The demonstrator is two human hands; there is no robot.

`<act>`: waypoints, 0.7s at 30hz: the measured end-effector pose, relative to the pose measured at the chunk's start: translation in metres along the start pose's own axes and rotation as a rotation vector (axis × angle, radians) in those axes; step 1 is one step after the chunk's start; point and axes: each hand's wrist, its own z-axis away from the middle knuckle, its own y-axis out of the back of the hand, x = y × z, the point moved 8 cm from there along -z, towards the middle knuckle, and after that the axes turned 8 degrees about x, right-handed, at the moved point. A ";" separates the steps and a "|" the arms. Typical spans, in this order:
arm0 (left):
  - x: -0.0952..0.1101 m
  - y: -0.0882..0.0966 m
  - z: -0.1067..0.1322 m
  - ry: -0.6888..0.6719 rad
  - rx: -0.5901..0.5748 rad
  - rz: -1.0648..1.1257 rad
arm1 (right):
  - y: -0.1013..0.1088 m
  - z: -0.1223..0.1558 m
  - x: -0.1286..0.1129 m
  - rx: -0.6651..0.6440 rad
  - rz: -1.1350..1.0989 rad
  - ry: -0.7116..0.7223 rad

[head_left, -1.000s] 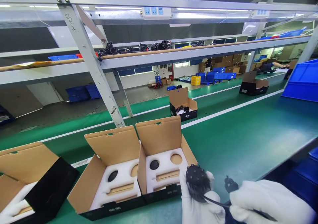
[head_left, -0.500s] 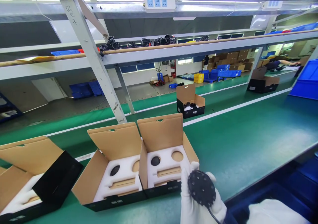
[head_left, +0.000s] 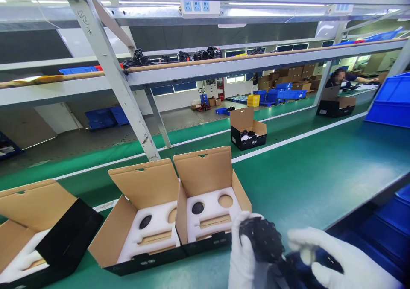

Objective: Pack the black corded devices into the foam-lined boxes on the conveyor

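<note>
My left hand point(head_left: 245, 255), in a white glove, is closed around a round black device point(head_left: 262, 239) with small dots on its face, held up just right of the nearest open carton point(head_left: 208, 203). My right hand point(head_left: 336, 259), also gloved, reaches in from the right with fingers curled near the device's black cable point(head_left: 293, 267); motion blur hides what they grip. The carton holds white foam point(head_left: 213, 216) with a round hole and a slot, and something dark fills one hole.
A second open carton point(head_left: 144, 220) with the same foam sits to the left, and a third point(head_left: 35, 233) at the far left. More cartons point(head_left: 248, 131) ride the green belt point(head_left: 320, 169) farther off. Blue bins point(head_left: 390, 103) stand right. A person works at the far right.
My right hand has come back in from the lower right toward the device. My left hand has tilted the black device slightly lower. The far carton has drifted along the belt.
</note>
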 end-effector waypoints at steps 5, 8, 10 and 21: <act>0.030 -0.008 0.024 -0.806 0.081 -0.434 | -0.014 0.008 -0.001 -0.171 -0.263 -0.271; 0.029 -0.014 0.034 -1.075 0.163 -0.534 | -0.031 0.002 -0.018 -0.172 -0.338 -0.284; 0.027 -0.014 0.037 -1.155 0.220 -0.526 | -0.037 -0.002 -0.032 -0.181 -0.379 -0.260; 0.036 0.005 0.024 -0.588 -0.052 -0.340 | -0.059 -0.012 -0.020 -0.187 -0.903 -0.273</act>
